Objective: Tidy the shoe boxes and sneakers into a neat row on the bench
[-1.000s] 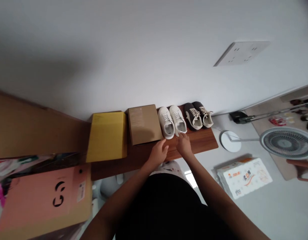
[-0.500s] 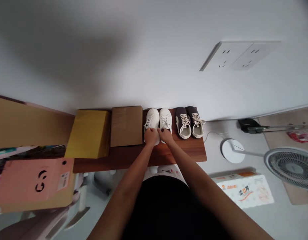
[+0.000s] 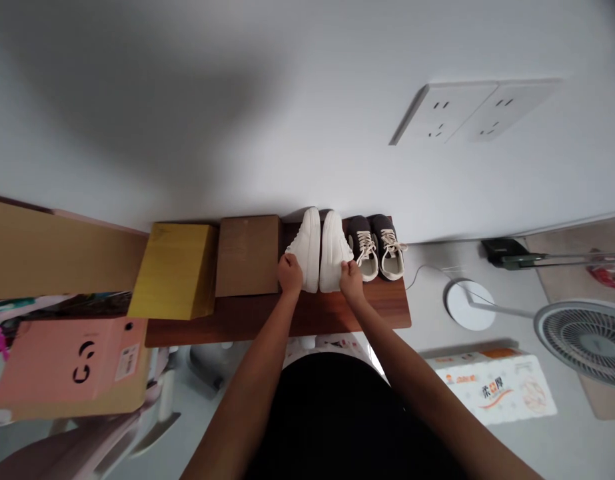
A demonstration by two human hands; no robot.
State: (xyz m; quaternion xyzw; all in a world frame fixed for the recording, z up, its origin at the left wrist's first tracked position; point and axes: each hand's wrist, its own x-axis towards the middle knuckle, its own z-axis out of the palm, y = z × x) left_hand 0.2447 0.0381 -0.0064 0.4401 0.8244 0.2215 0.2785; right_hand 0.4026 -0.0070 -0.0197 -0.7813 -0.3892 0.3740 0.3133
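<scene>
Two white shoes are tilted on their sides with the soles facing each other, over the reddish-brown wooden board (image 3: 337, 319). My left hand (image 3: 290, 273) is closed on the left white shoe (image 3: 307, 252), gripping its opening side. The right white shoe (image 3: 332, 253) is gripped by my right hand (image 3: 352, 279), fingers closed at its outer edge. Just right of it stand two dark shoes with cream laces (image 3: 363, 248) (image 3: 388, 247), toes toward the wall. Left of the white pair sits a brown cardboard box (image 3: 248, 256).
A yellow box (image 3: 171, 270) stands further left, above a pink box (image 3: 57, 360). On the right are a fan (image 3: 587, 341), a round white base (image 3: 470, 305) and a white printed package (image 3: 497, 390). Wall sockets (image 3: 477, 110) are above.
The white shoes have turned from upright onto their sides, soles inward, and look lifted. My hands have moved apart to their outer sides. The view has shifted slightly.
</scene>
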